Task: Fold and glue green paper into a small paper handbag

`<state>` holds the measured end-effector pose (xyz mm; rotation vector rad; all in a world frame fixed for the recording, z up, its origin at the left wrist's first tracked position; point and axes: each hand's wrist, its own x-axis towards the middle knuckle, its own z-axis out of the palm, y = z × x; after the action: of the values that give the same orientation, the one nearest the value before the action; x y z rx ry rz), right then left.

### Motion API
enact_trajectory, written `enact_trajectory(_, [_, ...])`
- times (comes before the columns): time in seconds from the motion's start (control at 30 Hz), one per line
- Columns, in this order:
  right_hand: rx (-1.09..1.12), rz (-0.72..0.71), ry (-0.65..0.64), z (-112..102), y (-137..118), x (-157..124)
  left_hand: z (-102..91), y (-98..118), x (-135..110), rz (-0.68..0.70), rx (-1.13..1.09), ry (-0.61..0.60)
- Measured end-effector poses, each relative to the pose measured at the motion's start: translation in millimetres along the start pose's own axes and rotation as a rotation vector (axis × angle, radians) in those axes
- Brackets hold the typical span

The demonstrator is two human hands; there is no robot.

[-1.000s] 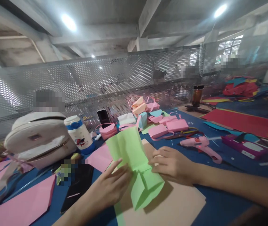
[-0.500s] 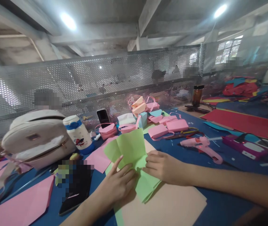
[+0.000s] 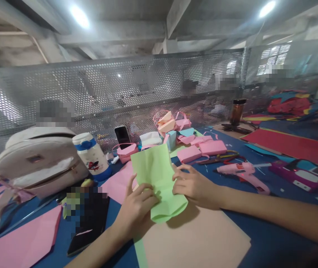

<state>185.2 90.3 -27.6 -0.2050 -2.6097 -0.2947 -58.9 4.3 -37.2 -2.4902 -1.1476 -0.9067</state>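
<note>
Between my hands is a folded sheet of green paper (image 3: 155, 167), its upper panel standing up and its lower end rounded open like a tube. My left hand (image 3: 140, 203) grips its left edge, index finger raised along the side. On the opposite edge, my right hand (image 3: 195, 186) holds the paper with curled fingers. Below the green piece lies a stack of pale peach paper (image 3: 195, 238), with a green sheet showing at its left border. Just behind stand small pink paper bags (image 3: 189, 153) with strip handles.
A pink glue gun (image 3: 242, 171) and a purple device (image 3: 298, 175) lie to the right, near pliers (image 3: 217, 158). Leftward are a white backpack (image 3: 41, 160), a bottle (image 3: 92, 156), a dark phone-like slab (image 3: 89, 223) and pink paper (image 3: 22, 238). A perforated metal screen (image 3: 105, 93) stands behind.
Both hands have lifted the green paper slightly off the stack. Its lower part has bulged from nearly flat into a rounded, open shape, and the upper panel stands straighter.
</note>
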Motion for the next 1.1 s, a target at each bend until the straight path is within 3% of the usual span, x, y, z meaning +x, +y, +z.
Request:
enact_trajectory(0.13, [0.03,0.059,0.014,5,0,-3,-0.7,2,-3,-0.026,-0.03,0.017])
enact_trajectory(0.4, [-0.267,-0.125,0.114,16,-12,-4,9.4,7,-2,-0.001,0.168,0.033])
enact_trajectory(0.8, [-0.28,-0.175,0.122,19,-12,-12,2.0,11,-8,-0.043,0.151,0.046])
enact_trajectory(1.1, [-0.071,0.03,0.164,17,-6,-10,1.6,7,-6,-0.146,-0.013,0.041])
